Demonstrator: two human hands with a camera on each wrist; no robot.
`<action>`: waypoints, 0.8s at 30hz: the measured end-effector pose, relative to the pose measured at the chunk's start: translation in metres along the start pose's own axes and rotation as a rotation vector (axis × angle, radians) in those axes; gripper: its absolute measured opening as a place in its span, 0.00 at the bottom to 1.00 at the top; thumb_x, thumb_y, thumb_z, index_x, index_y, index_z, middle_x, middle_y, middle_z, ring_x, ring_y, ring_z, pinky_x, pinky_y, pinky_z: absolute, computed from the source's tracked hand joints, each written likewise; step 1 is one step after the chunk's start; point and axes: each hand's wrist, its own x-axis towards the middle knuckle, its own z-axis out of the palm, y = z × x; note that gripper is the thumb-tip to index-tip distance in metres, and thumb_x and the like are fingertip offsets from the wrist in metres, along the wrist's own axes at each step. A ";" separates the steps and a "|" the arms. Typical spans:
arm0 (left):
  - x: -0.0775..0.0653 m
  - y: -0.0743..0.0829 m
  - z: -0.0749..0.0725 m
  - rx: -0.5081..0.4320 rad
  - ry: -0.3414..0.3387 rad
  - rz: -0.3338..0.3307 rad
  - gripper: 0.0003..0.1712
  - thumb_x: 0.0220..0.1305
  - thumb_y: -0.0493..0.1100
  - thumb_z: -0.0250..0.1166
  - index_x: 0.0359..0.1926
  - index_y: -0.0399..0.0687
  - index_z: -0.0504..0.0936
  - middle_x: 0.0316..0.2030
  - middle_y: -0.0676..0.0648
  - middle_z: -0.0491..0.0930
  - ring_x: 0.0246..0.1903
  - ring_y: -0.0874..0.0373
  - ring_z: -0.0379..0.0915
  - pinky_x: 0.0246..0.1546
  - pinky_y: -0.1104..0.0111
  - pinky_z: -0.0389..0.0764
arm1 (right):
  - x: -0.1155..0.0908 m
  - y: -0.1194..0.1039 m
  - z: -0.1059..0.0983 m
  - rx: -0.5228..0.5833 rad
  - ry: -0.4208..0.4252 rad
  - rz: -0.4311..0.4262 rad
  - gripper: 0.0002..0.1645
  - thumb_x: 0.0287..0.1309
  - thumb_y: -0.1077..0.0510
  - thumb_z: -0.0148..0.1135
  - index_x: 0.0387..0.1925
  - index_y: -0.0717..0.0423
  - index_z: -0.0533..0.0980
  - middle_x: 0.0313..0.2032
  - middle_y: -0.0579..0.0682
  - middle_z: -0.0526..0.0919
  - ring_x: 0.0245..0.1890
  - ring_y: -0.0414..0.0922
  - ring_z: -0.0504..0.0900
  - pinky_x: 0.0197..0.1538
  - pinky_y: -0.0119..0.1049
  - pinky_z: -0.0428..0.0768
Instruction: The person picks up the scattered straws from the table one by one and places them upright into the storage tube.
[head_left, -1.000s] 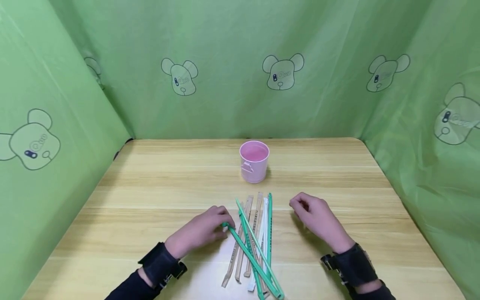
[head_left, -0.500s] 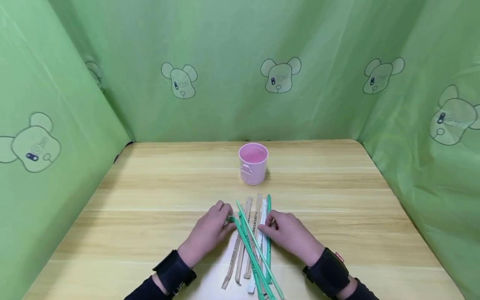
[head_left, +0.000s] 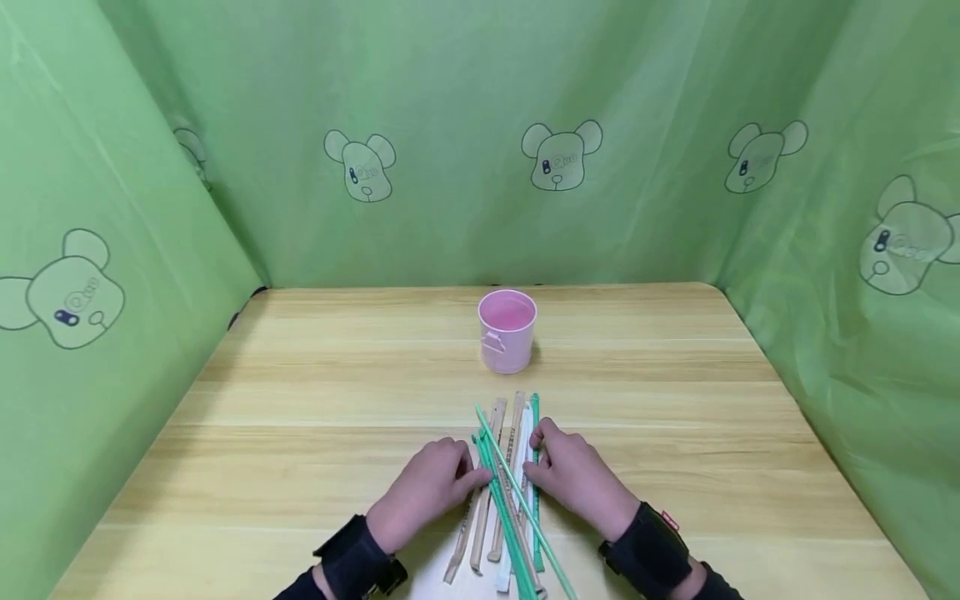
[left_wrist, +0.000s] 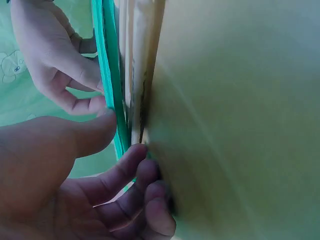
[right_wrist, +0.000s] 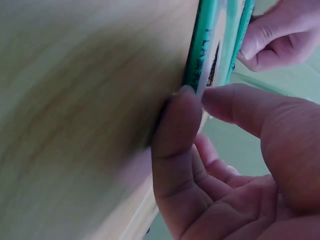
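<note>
A bundle of paper-wrapped drinking straws lies fanned on the table in the head view: several brown straws (head_left: 477, 546), white straws (head_left: 526, 429) and green straws (head_left: 512, 533). One light green straw (head_left: 553, 560) slants across the top. From the left, my left hand (head_left: 427, 492) pinches the bundle, thumb on a green straw (left_wrist: 107, 55) and fingers curled by the brown ones. On the opposite side my right hand (head_left: 581, 482) holds the outer green straw (right_wrist: 202, 45) between thumb and index finger. Fingers hide parts of the straws.
Behind the straws a small pink bucket (head_left: 507, 343) stands upright on the wooden table (head_left: 337, 375). Green curtains (head_left: 450, 100) printed with bear heads enclose the back and both sides. Each wrist wears a black band (head_left: 648, 550).
My right hand has come in from the right to the straws. The left hand has slid slightly toward the near side, and the slanted green straw now lies alongside the others.
</note>
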 end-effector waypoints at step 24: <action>-0.007 0.002 0.003 -0.061 -0.012 -0.050 0.14 0.70 0.43 0.70 0.26 0.48 0.78 0.31 0.51 0.69 0.35 0.53 0.61 0.37 0.63 0.67 | 0.006 -0.009 -0.002 0.222 -0.024 0.075 0.21 0.71 0.63 0.66 0.59 0.69 0.75 0.27 0.47 0.82 0.17 0.46 0.80 0.21 0.38 0.79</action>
